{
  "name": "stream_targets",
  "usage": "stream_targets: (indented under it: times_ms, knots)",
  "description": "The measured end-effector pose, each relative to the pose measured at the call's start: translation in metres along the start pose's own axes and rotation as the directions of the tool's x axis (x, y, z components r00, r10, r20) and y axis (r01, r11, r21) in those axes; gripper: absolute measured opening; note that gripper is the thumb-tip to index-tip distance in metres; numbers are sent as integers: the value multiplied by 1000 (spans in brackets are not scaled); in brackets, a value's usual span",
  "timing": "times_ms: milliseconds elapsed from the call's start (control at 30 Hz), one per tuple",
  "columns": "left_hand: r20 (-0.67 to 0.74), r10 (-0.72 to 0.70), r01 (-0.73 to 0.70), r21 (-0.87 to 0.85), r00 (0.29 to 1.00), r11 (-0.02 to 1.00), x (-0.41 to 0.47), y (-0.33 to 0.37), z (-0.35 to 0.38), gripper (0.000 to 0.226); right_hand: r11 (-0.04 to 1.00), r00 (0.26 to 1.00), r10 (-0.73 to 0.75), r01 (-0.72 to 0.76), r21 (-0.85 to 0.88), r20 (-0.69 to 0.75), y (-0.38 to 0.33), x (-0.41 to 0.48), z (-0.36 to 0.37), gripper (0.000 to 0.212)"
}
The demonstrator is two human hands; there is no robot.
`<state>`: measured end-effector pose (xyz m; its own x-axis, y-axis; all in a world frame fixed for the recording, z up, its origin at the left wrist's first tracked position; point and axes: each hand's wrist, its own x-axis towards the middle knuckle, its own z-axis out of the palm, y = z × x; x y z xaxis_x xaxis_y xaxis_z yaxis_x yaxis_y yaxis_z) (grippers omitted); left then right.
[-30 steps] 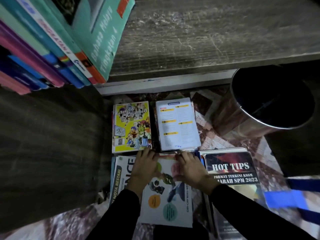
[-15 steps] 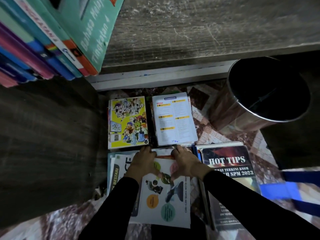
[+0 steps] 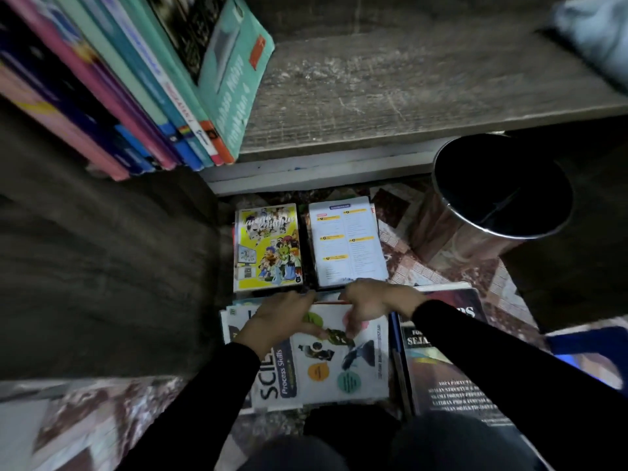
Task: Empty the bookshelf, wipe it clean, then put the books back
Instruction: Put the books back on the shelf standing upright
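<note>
On the floor below the shelf lies a white science book (image 3: pixel 326 368) on a small pile. My left hand (image 3: pixel 282 317) and my right hand (image 3: pixel 373 302) both grip its far edge, fingers curled over the top. Beyond it lie a yellow cartoon book (image 3: pixel 268 248) and a white book with a printed list (image 3: pixel 348 241). A dark history book (image 3: pixel 445 362) lies to the right, partly under my right sleeve. The grey wooden shelf board (image 3: pixel 390 86) runs across the top, with a row of leaning books (image 3: pixel 142 79) at its left end.
A shiny metal bin (image 3: pixel 499 202) stands on the patterned floor to the right of the books. A dark wooden shelf side (image 3: pixel 102 266) fills the left. Something blue (image 3: pixel 588 348) lies at the right edge, and a pale cloth (image 3: pixel 594 32) sits on the shelf's far right.
Both hands have slid up to the far edge of the science book and curled over it. The book has shifted right, uncovering more of its title. The view has tilted slightly.
</note>
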<state>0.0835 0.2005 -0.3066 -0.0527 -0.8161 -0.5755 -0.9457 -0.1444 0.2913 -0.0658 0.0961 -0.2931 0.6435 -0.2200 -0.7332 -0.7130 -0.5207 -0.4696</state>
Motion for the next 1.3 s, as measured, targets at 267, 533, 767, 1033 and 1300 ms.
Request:
stream_targets:
  times_ms: [267,533,767,1033,1300]
  knots:
    - [-430,162,-15,324,888,946,-66,60,-83,76,940,934,-94,-31,-341,-344,-51,-134,-62,25]
    - [-826,442,50,487,350,872,-129,148,-179,90,991,766,-107,33,-128,-634,-54,-293,-101,23]
    - [-968,-235,-246,-208,-85,947,-121,170,-164,104,854,561,44,409,323,-826,-16,-358,-109,13]
    - [-314,-57,-317,-946,948,-72,-83,175,-160,71,358,475,290,751,555,-831,-2,-292,-105,36]
    - [-251,-383,-310,-946,889,-99,-53,150,-163,37,182,641,430,627,757,-635,6,-223,-102,4]
